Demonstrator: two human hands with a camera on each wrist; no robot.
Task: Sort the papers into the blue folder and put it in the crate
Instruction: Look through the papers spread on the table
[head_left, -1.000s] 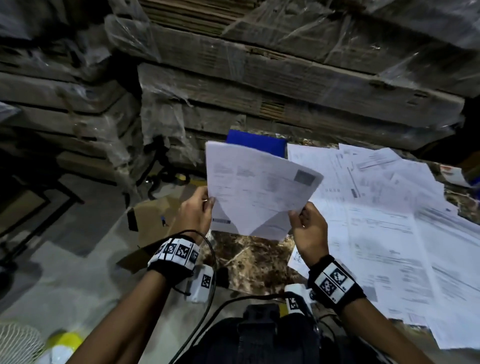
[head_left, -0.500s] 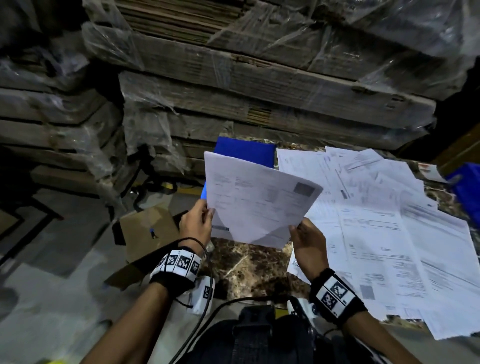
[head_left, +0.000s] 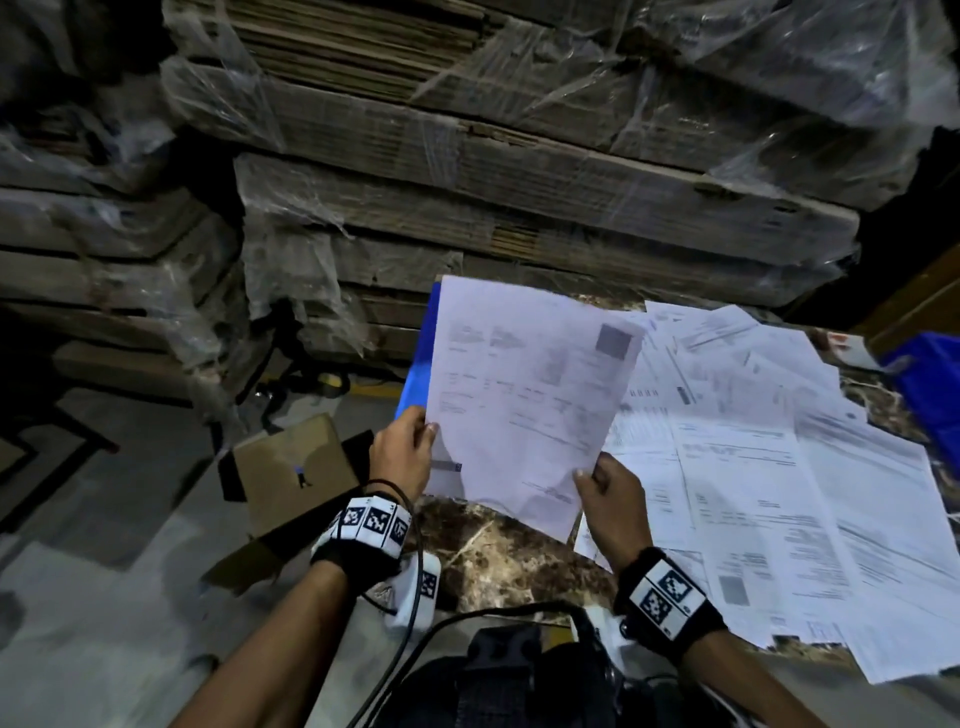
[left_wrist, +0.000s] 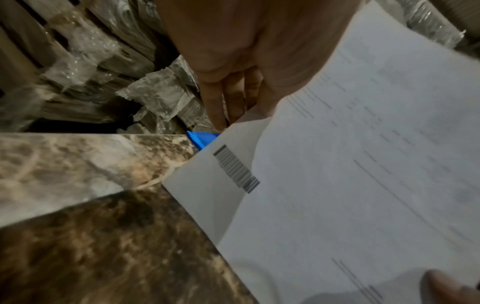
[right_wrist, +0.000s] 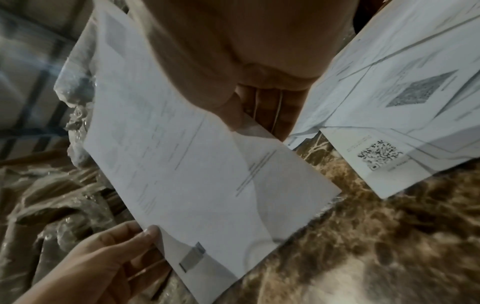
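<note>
Head view: both hands hold printed sheets above the marble table edge.

Left to right: the left hand (head_left: 402, 457) grips the left edge of the held sheets (head_left: 524, 405), thumb on the printed face and fingers curled behind; the left wrist view shows a second sheet with a barcode (left_wrist: 236, 168) under the top one. The blue folder (head_left: 415, 374) lies just behind the held sheets, mostly hidden by them, with only its left strip showing. The right hand (head_left: 613, 506) pinches the lower right corner of the same sheets, thumb on top. The hands are apart, one at each side. To the right, loose papers (head_left: 779, 467) overlap across the marble table (head_left: 498, 561). A blue crate (head_left: 930, 384) stands at the far right edge; its contents cannot be seen.
</note>
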